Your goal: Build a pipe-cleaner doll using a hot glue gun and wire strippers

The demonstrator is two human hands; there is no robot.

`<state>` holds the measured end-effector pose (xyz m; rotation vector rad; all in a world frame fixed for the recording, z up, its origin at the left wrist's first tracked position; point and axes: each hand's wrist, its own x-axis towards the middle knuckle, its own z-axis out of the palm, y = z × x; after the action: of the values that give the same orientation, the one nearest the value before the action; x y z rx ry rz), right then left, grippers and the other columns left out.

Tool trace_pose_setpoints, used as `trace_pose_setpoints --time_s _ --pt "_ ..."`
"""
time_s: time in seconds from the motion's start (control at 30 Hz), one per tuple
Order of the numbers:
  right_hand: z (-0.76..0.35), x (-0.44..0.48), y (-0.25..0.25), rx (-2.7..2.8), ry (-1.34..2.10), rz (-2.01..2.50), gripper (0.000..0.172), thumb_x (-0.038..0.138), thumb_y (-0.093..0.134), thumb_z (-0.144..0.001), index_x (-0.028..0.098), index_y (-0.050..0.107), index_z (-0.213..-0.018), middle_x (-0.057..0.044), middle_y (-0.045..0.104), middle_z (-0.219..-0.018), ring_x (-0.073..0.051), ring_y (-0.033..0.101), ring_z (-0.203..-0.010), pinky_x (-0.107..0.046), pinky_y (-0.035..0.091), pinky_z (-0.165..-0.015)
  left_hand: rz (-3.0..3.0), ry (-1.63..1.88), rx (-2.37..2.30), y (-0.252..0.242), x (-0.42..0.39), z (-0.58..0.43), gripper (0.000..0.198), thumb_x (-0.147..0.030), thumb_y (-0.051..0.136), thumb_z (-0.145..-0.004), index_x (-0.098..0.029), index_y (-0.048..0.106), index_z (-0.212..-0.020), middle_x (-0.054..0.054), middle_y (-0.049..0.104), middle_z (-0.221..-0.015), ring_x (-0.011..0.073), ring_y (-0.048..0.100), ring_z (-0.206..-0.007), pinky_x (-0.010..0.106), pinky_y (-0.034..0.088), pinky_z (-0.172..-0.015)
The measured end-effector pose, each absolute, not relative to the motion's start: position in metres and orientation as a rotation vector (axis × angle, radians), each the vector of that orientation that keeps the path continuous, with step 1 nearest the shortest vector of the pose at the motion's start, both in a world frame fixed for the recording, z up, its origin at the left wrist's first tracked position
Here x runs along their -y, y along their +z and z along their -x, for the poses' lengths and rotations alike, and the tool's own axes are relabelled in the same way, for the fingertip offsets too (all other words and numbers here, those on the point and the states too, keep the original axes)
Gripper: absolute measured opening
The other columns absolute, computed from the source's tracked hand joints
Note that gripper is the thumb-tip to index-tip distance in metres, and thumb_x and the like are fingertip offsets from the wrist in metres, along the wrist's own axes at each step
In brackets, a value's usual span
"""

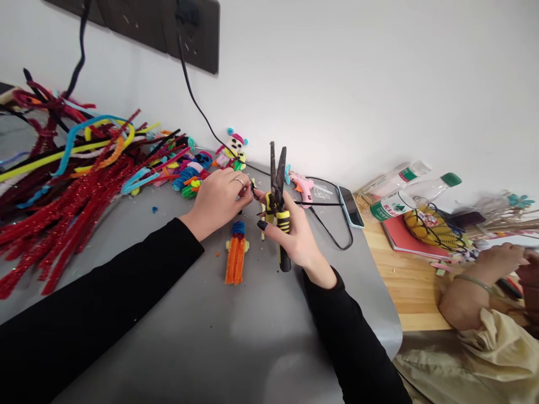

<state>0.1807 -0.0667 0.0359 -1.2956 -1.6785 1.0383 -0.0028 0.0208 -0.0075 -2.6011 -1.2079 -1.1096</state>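
Two hands in black sleeves work over a grey tabletop (pixel 202 342). The left hand (pixel 219 197) has its fingers curled together, with one ring on it, and pinches a small dark piece (pixel 253 189) at the fingertips; the piece is too small to make out. The right hand (pixel 295 233) is clamped around the yellow-and-black handles of one pair of scissors (pixel 277 171), which stands upright with its two blades slightly apart at the tips, just beside the left fingertips. Part of the handles is hidden by the fingers. One orange doll (pixel 236 257) made of fuzzy wire, with a blue top, lies flat on the tabletop just below and between the two hands. To the left is a big pile of fuzzy wires (pixel 71 191), mostly red glitter ones, with yellow, blue and black mixed in; they are too tangled to count and cut off at the edge. Behind the hands, near the wall, are several small coloured figures (pixel 197 171) that run together, plus one pale figure (pixel 234 147) with pink ears. One pink glue gun (pixel 304 188) and one phone (pixel 352 206) lie to the right, with a black cable (pixel 197 106) running up to a dark wall socket (pixel 168 28). On a wooden tabletop (pixel 400 286) further right lie two plastic bottles (pixel 400 191), one red notebook (pixel 404 237) and one black wire basket (pixel 433 227) of yellow things. Another person's hand (pixel 499 261) shows at the right edge, partly cut off.
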Motion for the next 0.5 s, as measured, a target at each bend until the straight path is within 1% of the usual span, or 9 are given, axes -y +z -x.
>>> trace_pose_setpoints --time_s 0.17,0.37,0.43,0.5 --pt "-0.1811 0.0674 0.0365 1.675 1.053 1.266 0.045 0.029 0.067 -0.077 0.026 0.058 -0.121 -0.005 0.073 -0.106 -0.026 0.066 -0.097 -0.04 0.054 -0.092 2.571 -1.165 1.206 -0.0075 -0.0194 0.0015 0.024 -0.02 0.048 -0.096 -0.023 0.058 -0.075 0.007 0.067 -0.073 0.0251 0.062 -0.075 0.037 0.047 -0.068" --pt "-0.1796 0.0685 0.0363 1.677 1.065 1.253 0.046 0.029 0.067 -0.078 0.025 0.058 -0.123 -0.006 0.073 -0.118 -0.025 0.067 -0.099 -0.04 0.054 -0.094 2.585 -1.192 1.266 -0.0084 -0.0184 0.0006 0.024 -0.023 0.047 -0.097 -0.022 0.061 -0.078 0.009 0.068 -0.075 0.0259 0.064 -0.076 0.037 0.048 -0.068" --pt "-0.18 0.0678 0.0352 1.653 1.055 1.266 0.047 0.028 0.068 -0.078 0.025 0.058 -0.124 -0.006 0.073 -0.122 -0.025 0.068 -0.101 -0.04 0.054 -0.095 2.613 -1.207 1.303 -0.0094 -0.0194 0.0016 0.023 -0.024 0.047 -0.096 -0.021 0.065 -0.082 0.01 0.071 -0.079 0.0269 0.066 -0.08 0.037 0.049 -0.07" --pt "-0.1817 0.0663 0.0338 1.602 1.032 1.293 0.047 0.027 0.067 -0.077 0.025 0.059 -0.123 -0.006 0.073 -0.124 -0.026 0.068 -0.105 -0.04 0.054 -0.096 2.669 -1.259 1.357 -0.0093 -0.0214 0.0038 0.024 -0.025 0.047 -0.096 -0.019 0.069 -0.09 0.011 0.074 -0.087 0.0273 0.068 -0.084 0.037 0.051 -0.072"
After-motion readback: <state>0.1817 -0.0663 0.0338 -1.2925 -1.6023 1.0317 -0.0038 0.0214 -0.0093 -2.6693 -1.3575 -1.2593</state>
